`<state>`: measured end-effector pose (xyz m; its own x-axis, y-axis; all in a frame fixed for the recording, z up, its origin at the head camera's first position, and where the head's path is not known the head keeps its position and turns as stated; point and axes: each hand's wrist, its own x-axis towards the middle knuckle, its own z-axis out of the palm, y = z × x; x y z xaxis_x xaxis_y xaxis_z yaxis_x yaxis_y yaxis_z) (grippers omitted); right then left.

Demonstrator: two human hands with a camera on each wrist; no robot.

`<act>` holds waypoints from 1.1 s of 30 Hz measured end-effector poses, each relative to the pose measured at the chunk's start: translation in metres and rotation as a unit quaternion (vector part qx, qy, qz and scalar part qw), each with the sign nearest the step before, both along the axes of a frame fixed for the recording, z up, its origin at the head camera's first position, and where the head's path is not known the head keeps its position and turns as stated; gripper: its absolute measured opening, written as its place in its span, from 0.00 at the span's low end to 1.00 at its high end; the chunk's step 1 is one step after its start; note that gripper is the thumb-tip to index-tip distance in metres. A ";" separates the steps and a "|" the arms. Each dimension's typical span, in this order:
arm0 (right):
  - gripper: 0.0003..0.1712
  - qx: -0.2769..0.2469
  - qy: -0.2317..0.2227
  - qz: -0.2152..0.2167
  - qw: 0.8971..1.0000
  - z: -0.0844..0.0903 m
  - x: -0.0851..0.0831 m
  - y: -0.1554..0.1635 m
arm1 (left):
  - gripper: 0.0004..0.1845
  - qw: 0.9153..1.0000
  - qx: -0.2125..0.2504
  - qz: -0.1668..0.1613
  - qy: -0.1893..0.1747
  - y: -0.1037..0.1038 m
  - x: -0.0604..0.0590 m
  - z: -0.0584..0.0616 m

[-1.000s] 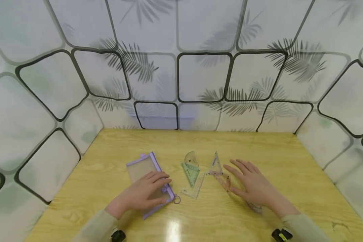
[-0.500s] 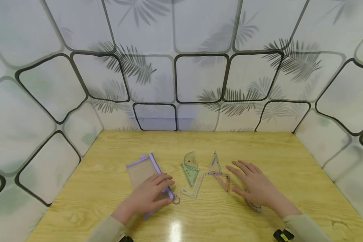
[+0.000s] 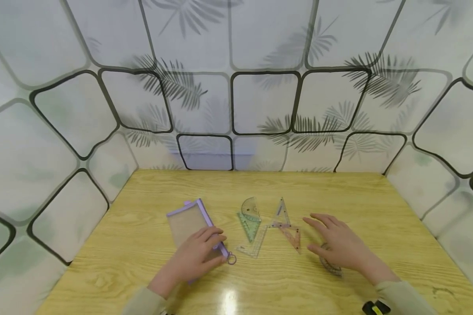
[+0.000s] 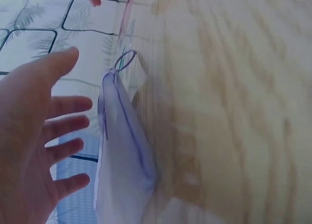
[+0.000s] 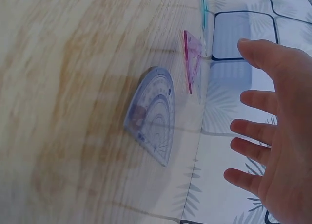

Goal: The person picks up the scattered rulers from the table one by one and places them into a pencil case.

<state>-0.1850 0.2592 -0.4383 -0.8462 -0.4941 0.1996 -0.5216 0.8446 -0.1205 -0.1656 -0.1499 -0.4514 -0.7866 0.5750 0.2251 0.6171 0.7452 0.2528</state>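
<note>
My left hand hovers over the near right part of a flat, see-through zip pouch with purple edging. In the left wrist view its fingers are spread and stand apart from the pouch; a small ring hangs at the pouch's corner. My right hand is held above a clear protractor, partly covering it from the head camera. The right wrist view shows that protractor lying on the table, with loose, empty fingers beside it. Just left of this hand lies a pink set square.
Between the hands, a clear triangular set square meets the pink one. Farther left are a green set square, a second protractor overlapping it, and a clear L-shaped ruler. Patterned cloth walls enclose the wooden table.
My right hand has drifted slightly right, uncovering more of the protractor beneath it. The left hand has shifted a little right and nearer over the pouch. The pieces on the table stay put.
</note>
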 end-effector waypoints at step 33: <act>0.41 -0.004 -0.010 -0.042 0.999 0.003 0.009 0.009 | 0.39 0.946 0.083 0.314 -0.020 0.045 0.007 -0.004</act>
